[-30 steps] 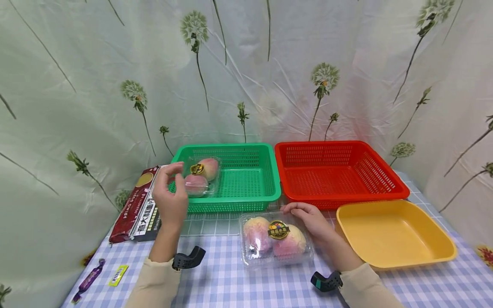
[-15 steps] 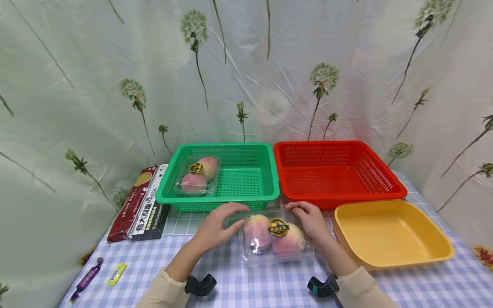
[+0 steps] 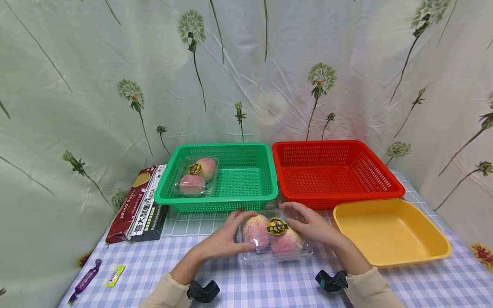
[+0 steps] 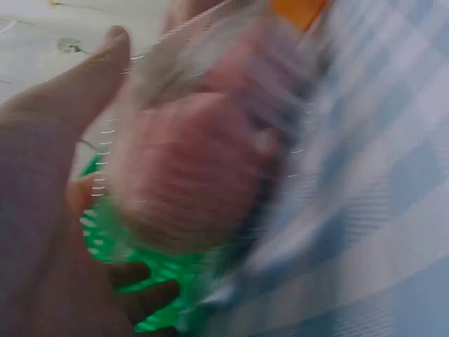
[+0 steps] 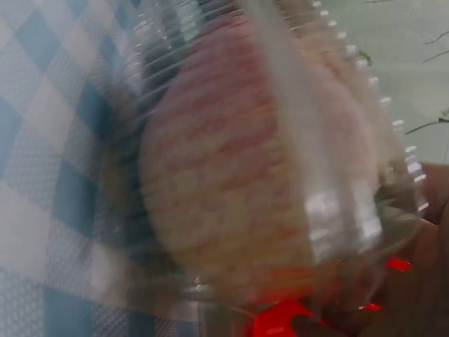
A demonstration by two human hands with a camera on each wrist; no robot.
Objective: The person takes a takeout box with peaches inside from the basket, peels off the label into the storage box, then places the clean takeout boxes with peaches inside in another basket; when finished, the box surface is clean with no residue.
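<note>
A clear plastic box of peaches (image 3: 286,248) lies on the checked cloth in the head view, two pink-and-yellow fruits under a black and gold label. My left hand (image 3: 225,237) is spread at its left end, thumb by the near corner and fingers toward the far edge. Around the right end, my right hand (image 3: 313,224) holds the box, thumb over the lid and fingers at the back edge. Both wrist views are blurred: in the left one the peach (image 4: 193,168) fills the middle beside straight fingers; in the right one another peach (image 5: 224,154) shows close up.
Behind stand a green basket (image 3: 273,188) with a second peach box (image 3: 192,184) in it and a red basket (image 3: 339,196). A yellow tub (image 3: 393,261) is at right. Pasta packets (image 3: 135,205), a purple wrapped sweet (image 3: 86,280) and a yellow sachet (image 3: 115,276) lie at left.
My left hand has come from beside the green basket down and right to the box's left end. The right hand's thumb has shifted over the lid; the box stays in place.
</note>
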